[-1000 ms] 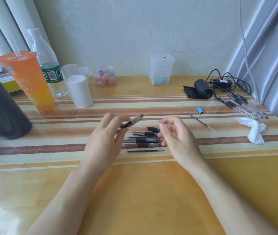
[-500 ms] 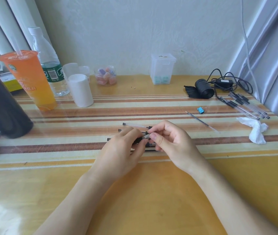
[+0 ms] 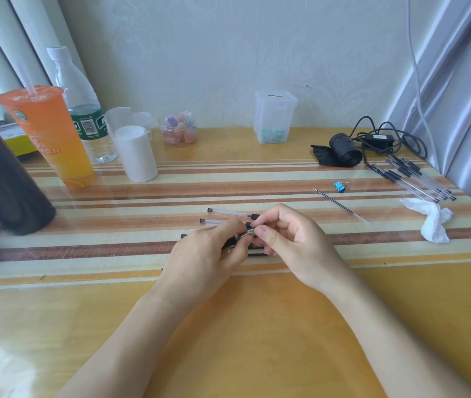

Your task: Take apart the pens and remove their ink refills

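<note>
The pen (image 3: 240, 237) is thin, with a black grip and a shiny silver tip. The left hand (image 3: 205, 257) curls round the black part and the right hand (image 3: 294, 245) pinches the tip, just over other pens (image 3: 230, 214). The table (image 3: 257, 340) is yellow with brown stripes, by a white wall (image 3: 228, 53). The pen lies left to right, tip to the right

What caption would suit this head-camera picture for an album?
The left hand holds a pen while the right hand pinches its metal tip, above more pens on a striped table.
</note>
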